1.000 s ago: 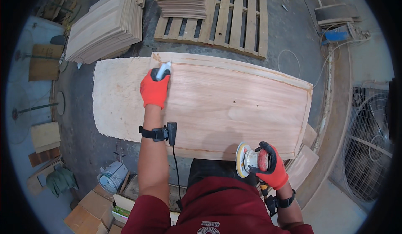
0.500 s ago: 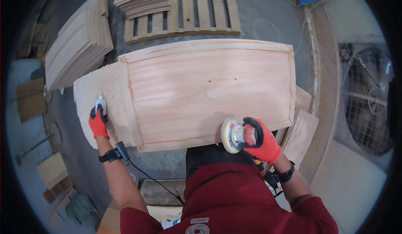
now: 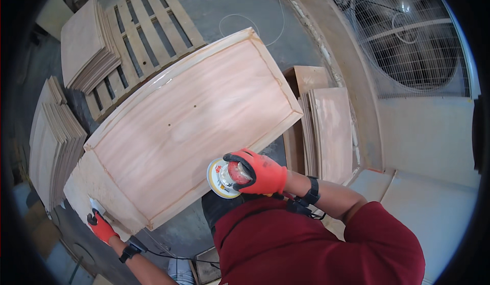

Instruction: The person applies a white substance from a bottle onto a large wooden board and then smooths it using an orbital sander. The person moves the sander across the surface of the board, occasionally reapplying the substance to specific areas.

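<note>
In front of me lies a pale wooden panel (image 3: 178, 106) with a raised frame around its edges and two small dark holes. A rough, lighter board (image 3: 89, 178) is under its left end. My left hand (image 3: 103, 229), in a red and black glove, is closed round a small white squeeze bottle (image 3: 96, 205) over that board. My right hand (image 3: 263, 171), gloved alike, grips the red top of a round orbital sander (image 3: 222, 179). The sander is at the panel's near edge, close to my body, its white and yellow disc tilted. Whether the disc touches the panel I cannot tell.
Stacked wooden sheets (image 3: 84, 47) rest on a slatted pallet (image 3: 153, 25) at the back left. Another stack (image 3: 56, 142) stands at the far left. More panels (image 3: 332, 132) lean at the right, below a large caged fan (image 3: 406, 35). A thin hose (image 3: 240, 15) curls across the floor.
My view has swung to the right, so the panel now looks slanted and the fan shows more fully. Both hands keep hold of the bottle and the sander.
</note>
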The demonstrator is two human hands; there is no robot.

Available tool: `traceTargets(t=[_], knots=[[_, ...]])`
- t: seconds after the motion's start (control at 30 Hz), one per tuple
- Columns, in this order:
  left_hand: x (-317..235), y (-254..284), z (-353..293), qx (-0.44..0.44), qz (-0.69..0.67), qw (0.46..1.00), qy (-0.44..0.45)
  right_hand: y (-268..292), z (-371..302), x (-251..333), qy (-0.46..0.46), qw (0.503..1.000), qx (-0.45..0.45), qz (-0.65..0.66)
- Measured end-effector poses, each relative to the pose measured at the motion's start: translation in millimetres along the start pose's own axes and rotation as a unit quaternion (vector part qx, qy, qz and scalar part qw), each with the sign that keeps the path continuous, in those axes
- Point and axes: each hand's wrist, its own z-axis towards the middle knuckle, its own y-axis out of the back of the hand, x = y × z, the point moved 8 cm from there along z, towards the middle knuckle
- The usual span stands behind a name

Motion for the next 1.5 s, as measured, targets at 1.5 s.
traceTargets(t=[1.5], knots=[[54,-99,-177,0.506,-0.481,0.638,0.324,-272,40,121,0.085,0.975,-0.004,-0.206]])
